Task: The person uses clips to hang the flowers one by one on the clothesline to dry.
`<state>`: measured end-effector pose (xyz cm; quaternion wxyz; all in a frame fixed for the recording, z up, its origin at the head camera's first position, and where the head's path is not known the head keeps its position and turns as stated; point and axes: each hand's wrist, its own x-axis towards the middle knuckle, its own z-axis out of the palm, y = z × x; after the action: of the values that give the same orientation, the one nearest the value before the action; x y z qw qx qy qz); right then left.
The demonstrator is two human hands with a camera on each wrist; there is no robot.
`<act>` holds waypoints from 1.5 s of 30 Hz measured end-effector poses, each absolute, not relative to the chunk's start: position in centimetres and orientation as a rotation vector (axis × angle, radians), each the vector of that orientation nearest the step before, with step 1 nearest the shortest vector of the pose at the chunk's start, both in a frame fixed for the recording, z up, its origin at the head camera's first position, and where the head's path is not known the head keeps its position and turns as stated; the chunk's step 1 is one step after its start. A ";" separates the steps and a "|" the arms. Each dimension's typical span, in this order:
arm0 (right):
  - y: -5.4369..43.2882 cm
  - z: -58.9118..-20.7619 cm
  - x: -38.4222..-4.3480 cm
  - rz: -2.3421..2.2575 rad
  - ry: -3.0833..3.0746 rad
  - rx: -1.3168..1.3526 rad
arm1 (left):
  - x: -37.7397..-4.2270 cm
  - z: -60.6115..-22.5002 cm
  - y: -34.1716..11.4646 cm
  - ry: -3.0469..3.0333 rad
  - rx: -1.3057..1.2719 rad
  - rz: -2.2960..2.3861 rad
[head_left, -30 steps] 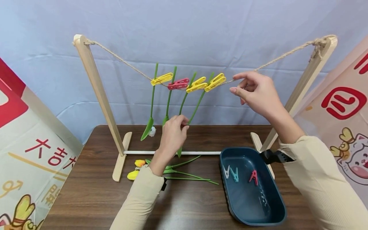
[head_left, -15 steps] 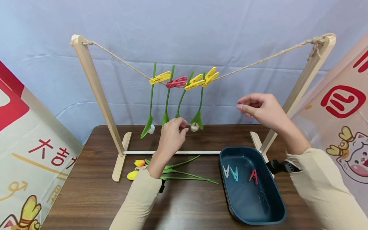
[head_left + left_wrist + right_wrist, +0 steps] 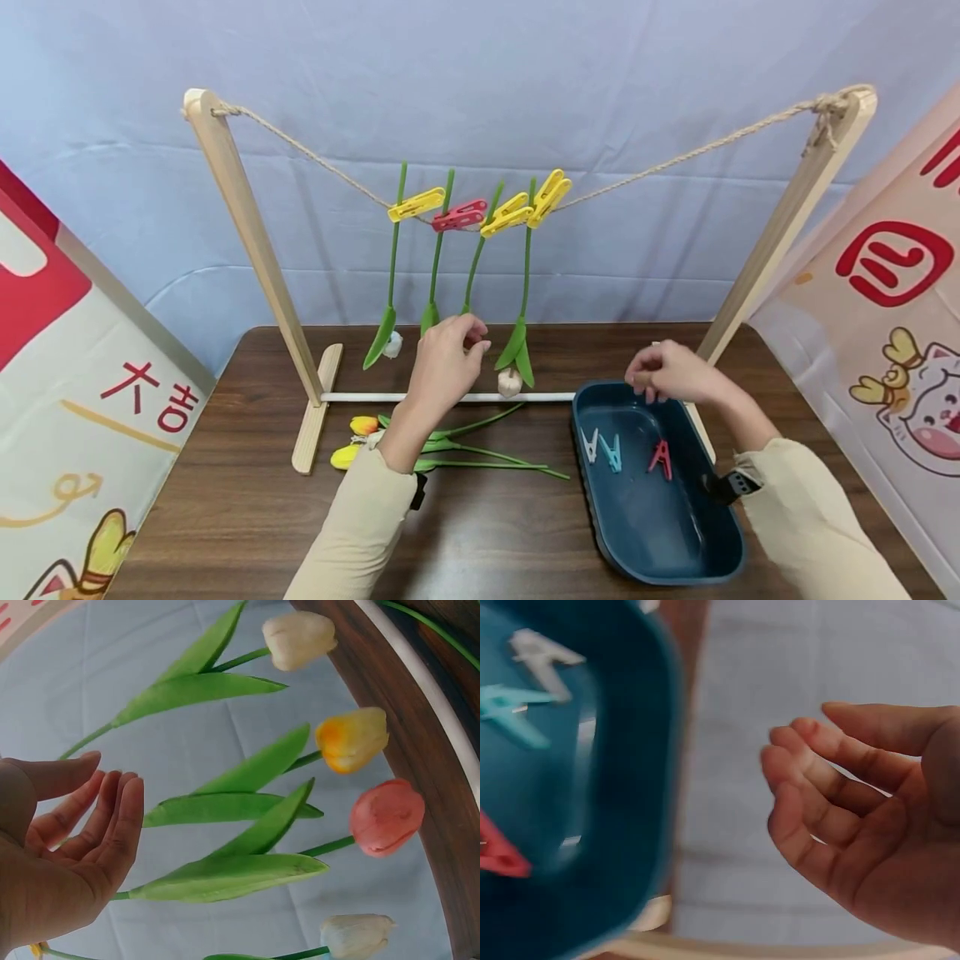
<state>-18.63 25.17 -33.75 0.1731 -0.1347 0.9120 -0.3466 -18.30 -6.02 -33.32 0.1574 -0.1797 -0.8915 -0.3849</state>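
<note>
Pegs (image 3: 459, 216) pinch the stems of four tulips (image 3: 513, 343) to the rope (image 3: 652, 171), so they hang bloom-down. Our left hand (image 3: 450, 354) hides two blooms from the head view; our right hand (image 3: 678, 372) hovers by the basin (image 3: 652, 529), where three spare pegs (image 3: 612, 454) lie. We see both hands' fingers loosely bent, thumbs apart, gripping nothing. Our left arm partly covers the loose tulips (image 3: 346, 457) on the tabletop (image 3: 247, 533).

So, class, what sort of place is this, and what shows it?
Probably an indoor demonstration or filming corner: a wood-grain table stands before a pale blue cloth backdrop, with cartoon-printed panels at both sides.
</note>
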 end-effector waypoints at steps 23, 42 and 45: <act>27.8 -43.4 -15.4 -1.050 2.325 -0.025 | -17.9 -34.7 -6.7 -2.642 -0.509 -1.105; 28.7 -41.8 -16.1 -1.200 2.407 -0.215 | -17.7 -35.6 -7.1 -2.709 -0.495 -1.114; 28.8 -41.5 -16.1 -1.189 2.447 -0.239 | -17.7 -35.8 -7.2 -2.715 -0.496 -1.120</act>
<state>-16.07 28.82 -41.54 0.2040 -0.0856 0.8772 -0.4261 -17.69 -7.17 -35.80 0.0814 -0.1659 -0.9085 -0.3748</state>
